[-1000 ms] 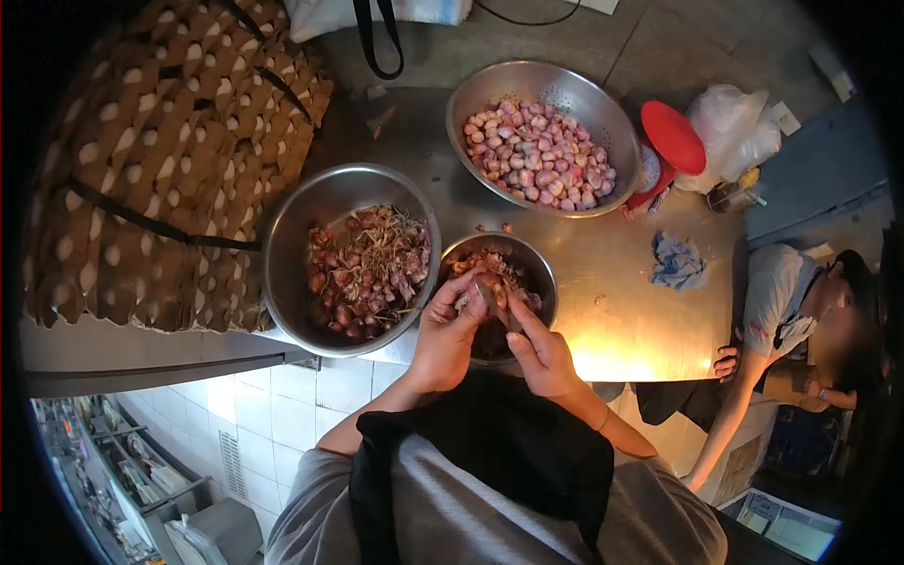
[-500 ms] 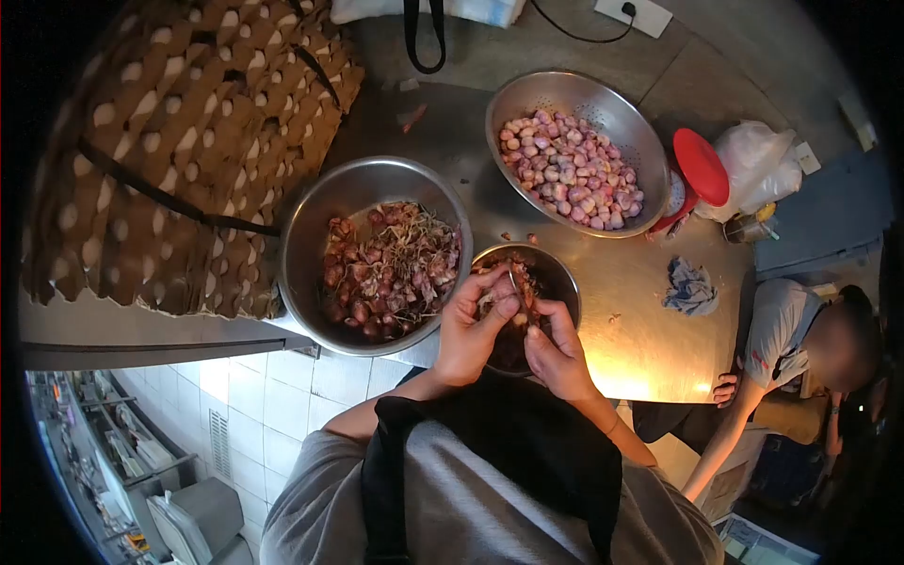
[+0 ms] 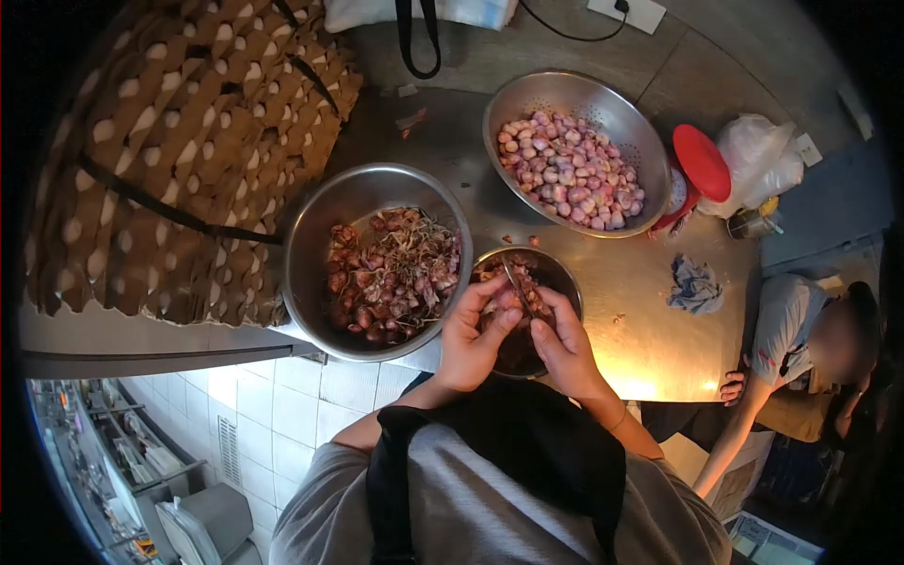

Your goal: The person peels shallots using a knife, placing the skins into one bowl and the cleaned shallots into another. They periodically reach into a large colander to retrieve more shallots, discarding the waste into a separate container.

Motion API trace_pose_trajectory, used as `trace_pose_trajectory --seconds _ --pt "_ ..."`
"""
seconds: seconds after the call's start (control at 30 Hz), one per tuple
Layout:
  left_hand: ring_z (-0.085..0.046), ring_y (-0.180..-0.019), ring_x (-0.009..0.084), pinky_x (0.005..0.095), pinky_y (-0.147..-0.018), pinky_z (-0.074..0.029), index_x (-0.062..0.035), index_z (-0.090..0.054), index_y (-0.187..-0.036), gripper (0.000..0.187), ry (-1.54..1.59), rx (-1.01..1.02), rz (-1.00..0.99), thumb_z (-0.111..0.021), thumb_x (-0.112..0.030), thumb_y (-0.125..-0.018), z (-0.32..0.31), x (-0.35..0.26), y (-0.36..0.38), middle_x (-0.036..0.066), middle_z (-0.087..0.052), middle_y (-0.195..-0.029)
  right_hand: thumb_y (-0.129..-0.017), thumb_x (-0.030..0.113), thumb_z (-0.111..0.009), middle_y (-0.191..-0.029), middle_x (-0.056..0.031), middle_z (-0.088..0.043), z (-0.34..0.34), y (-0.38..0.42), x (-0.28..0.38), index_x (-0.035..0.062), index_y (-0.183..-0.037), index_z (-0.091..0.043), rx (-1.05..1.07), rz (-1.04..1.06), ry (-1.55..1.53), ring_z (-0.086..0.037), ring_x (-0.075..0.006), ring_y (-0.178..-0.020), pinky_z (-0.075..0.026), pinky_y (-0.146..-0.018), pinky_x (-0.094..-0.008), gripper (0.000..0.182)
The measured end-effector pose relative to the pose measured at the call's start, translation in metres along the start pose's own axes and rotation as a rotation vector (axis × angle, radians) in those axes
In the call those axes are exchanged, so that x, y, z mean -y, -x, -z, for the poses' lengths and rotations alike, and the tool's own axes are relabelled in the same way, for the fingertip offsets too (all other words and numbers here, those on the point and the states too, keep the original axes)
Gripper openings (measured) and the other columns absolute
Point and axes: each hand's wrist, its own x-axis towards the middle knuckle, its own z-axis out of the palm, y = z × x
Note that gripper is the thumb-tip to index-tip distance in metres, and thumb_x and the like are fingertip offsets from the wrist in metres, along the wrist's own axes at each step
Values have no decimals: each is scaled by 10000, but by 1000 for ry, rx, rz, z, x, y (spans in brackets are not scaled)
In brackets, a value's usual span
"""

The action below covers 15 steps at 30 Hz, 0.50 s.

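Note:
Over a small metal bowl point(image 3: 575, 282) with dark skins in it, my left hand point(image 3: 474, 337) is closed round a shallot point(image 3: 509, 299), mostly hidden by the fingers. My right hand point(image 3: 569, 350) grips a small knife point(image 3: 516, 280), its thin blade tilted against the shallot. Left of my hands, a large metal bowl point(image 3: 306, 207) holds unpeeled red shallots point(image 3: 395, 273) with dry roots and skins. Beyond my right hand stands a metal colander point(image 3: 646, 141) full of peeled pink shallots point(image 3: 570, 169).
Stacked egg trays point(image 3: 188, 141) tied with black straps fill the left. A red scale point(image 3: 702, 165), a plastic bag point(image 3: 758, 155) and a crumpled blue cloth point(image 3: 695, 285) lie to the right. Another person point(image 3: 786, 330) is at the table's right end, a hand on its edge.
The knife blade now shows more plainly, swung upright between my hands. My right hand has turned slightly and stays close to my left. The view has shifted a little.

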Motion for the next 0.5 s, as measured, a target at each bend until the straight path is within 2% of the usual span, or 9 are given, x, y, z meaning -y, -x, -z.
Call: trace_pose_trajectory --seconds 0.07,0.17,0.23,0.33,0.37,0.47,0.5 --pt "-500 -936 100 240 -867 -384 -7 -453 -1128 344 -12 20 23 -570 18 -805 -1 0 4 35 -527 -1017 -886 106 -459 -1102 -99 -488 1 2 -2 13 -1218 -361 -10 26 72 -438 -164 -1038 -312 -916 -270 358" --pt "-506 -936 106 239 -858 -388 -5 -462 -1097 303 -36 68 1 -559 21 -811 -1 5 6 49 -531 -1025 -896 113 -445 -920 -58 -504 5 1 0 36 -1170 -387 -15 9 13 -477 -104 -816 -379 -725 -221 291" --pt "-513 -929 110 238 -845 -396 -2 -472 -1074 267 -103 71 4 -550 16 -819 -5 2 4 55 -543 -1008 -906 132 -432 -741 -14 -482 6 0 3 64 -1120 -409 -10 -63 -199 -449 -55 -615 -367 -543 -176 226" --pt "-550 -871 102 233 -799 -428 1 -507 -1049 231 -178 14 -69 -554 -1 -824 3 10 -5 66 -572 -947 -919 172 -415 -574 50 -338 9 0 7 105 -1037 -414 -24 -175 -477 -271 -19 -449 -198 -399 -165 136" --pt "-549 -833 93 223 -761 -431 5 -521 -1019 194 -77 23 7 -546 5 -827 9 11 -6 58 -574 -924 -924 206 -410 -543 61 -309 11 0 9 119 -1011 -408 -63 -174 -440 -259 -33 -422 -186 -376 -179 124" --pt "-543 -806 85 221 -741 -431 7 -526 -1004 178 -116 -86 35 -533 20 -827 7 2 -9 48 -573 -901 -925 207 -409 -552 60 -315 16 1 3 116 -1017 -411 -139 -116 -358 -270 -32 -438 -201 -391 -177 130" --pt "-526 -848 91 229 -755 -428 -5 -534 -1000 183 -219 -75 5 -551 4 -818 10 3 -9 49 -554 -913 -922 194 -416 -595 57 -348 18 1 -3 106 -1050 -409 -144 -64 -330 -306 -27 -482 -243 -424 -169 155"
